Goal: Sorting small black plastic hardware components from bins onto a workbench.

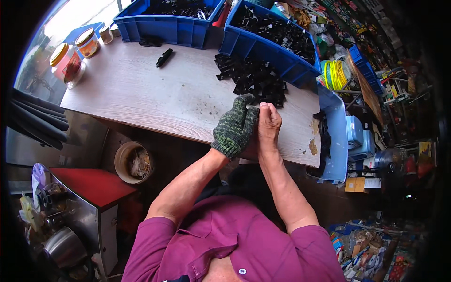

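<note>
My left hand (pixel 236 127), in a dark green knit glove, and my bare right hand (pixel 269 126) meet side by side over the front edge of a pale wooden table (pixel 141 87). Both have their fingers curled in and pressed together; anything between them is hidden. Just beyond them, a heap of small glossy black parts (pixel 253 75) lies on the tabletop, too jumbled to tell their kind. A single black piece (pixel 164 58) rests apart, farther left.
Two blue crates, one at the back left (pixel 164 29) and one at the back right (pixel 270 52), hold many black parts. Lidded jars (pixel 65 61) stand at the table's left end. A light blue tub (pixel 337 141) adjoins its right end. Below left is a round bucket (pixel 120 162).
</note>
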The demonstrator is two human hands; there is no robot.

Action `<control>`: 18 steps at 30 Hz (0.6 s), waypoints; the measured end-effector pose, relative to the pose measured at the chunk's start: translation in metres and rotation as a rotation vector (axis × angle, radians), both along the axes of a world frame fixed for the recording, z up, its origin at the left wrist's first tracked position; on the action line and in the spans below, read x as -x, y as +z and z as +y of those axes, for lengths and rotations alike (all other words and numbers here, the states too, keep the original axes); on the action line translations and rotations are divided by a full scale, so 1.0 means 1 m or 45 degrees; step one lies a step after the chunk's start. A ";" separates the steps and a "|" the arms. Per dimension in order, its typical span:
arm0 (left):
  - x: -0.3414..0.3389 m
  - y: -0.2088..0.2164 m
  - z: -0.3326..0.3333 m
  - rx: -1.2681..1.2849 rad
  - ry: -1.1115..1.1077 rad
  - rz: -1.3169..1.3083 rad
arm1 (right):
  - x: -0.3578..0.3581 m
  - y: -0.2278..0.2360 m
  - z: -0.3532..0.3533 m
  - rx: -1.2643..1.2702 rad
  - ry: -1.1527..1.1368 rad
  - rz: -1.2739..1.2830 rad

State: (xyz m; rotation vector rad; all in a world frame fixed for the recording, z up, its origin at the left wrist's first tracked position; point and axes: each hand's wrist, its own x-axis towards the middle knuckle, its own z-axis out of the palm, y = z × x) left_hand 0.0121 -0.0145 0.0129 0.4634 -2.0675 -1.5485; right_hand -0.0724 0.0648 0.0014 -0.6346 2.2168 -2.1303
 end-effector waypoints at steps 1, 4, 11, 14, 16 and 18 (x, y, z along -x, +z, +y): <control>0.001 -0.002 -0.001 0.000 -0.006 0.005 | 0.000 0.000 0.001 0.021 0.006 0.006; 0.003 -0.007 -0.004 -0.015 -0.082 0.182 | 0.001 -0.001 0.005 0.072 0.010 -0.072; 0.008 -0.032 -0.005 -0.278 0.036 0.329 | 0.036 0.022 0.036 0.349 -0.332 -0.750; 0.011 -0.030 0.001 -0.186 0.031 0.296 | 0.082 0.034 0.087 0.384 -0.617 -0.604; 0.010 -0.026 0.000 -0.063 0.052 0.315 | 0.088 0.044 0.102 0.297 -0.754 -0.465; 0.007 -0.018 0.001 -0.099 0.037 0.305 | 0.087 0.045 0.112 0.168 -0.638 -0.485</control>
